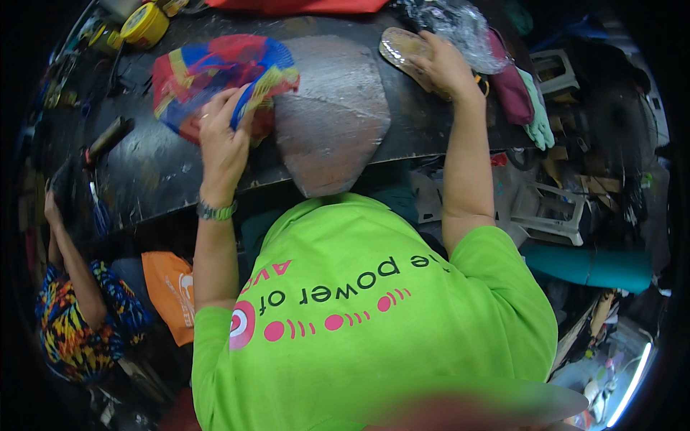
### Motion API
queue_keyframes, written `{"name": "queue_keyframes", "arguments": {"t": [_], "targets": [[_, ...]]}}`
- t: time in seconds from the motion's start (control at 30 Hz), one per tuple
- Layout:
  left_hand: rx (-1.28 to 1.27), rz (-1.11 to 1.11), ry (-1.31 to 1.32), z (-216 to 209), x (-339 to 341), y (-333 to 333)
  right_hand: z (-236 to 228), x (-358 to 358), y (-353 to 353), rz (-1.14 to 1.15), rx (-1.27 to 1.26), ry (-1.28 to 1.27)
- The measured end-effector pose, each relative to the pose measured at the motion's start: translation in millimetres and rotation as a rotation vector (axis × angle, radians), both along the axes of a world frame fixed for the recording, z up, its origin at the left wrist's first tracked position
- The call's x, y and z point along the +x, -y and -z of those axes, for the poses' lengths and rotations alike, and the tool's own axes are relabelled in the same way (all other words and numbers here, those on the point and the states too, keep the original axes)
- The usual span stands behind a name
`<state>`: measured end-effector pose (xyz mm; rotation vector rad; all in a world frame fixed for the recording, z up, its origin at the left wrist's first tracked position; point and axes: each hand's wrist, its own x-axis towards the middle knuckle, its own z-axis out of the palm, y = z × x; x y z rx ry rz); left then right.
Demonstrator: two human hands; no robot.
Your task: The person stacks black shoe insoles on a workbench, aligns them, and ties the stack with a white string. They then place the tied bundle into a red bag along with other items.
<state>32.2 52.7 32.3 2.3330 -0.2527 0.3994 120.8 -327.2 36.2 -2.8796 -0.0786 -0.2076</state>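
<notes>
My left hand (226, 129) is closed on the near edge of a limp mesh bag (215, 61) in red, blue and yellow, with the fingers pinching its blue rim. My right hand (447, 68) grips a tan, glittery sandal (404, 49) at the right of the table; its fingers cover part of it. Between both hands lies a flat, worn grey-brown board (334, 108), whose tapered end juts over the table's near edge toward my shirt.
Crumpled clear plastic (460, 32), a maroon pouch (514, 93) and a mint cloth (537, 118) lie right on the dark table (169, 172). A yellow tub (145, 26) stands far left. Another person (86, 309) sits at left. A white stool (557, 215) is at right.
</notes>
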Motion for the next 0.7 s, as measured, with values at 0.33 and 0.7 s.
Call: {"name": "queue_keyframes", "arguments": {"t": [0.33,0.7], "targets": [[-0.110,0.249,0.069,-1.0,-4.7,20.7,-18.4,-21.7,-125.8,-0.683,1.152,-0.137],[-0.225,0.116,0.652,-107.4,-74.2,-53.4,-111.1,-76.0,-133.0,-0.524,1.194,0.523]]}}
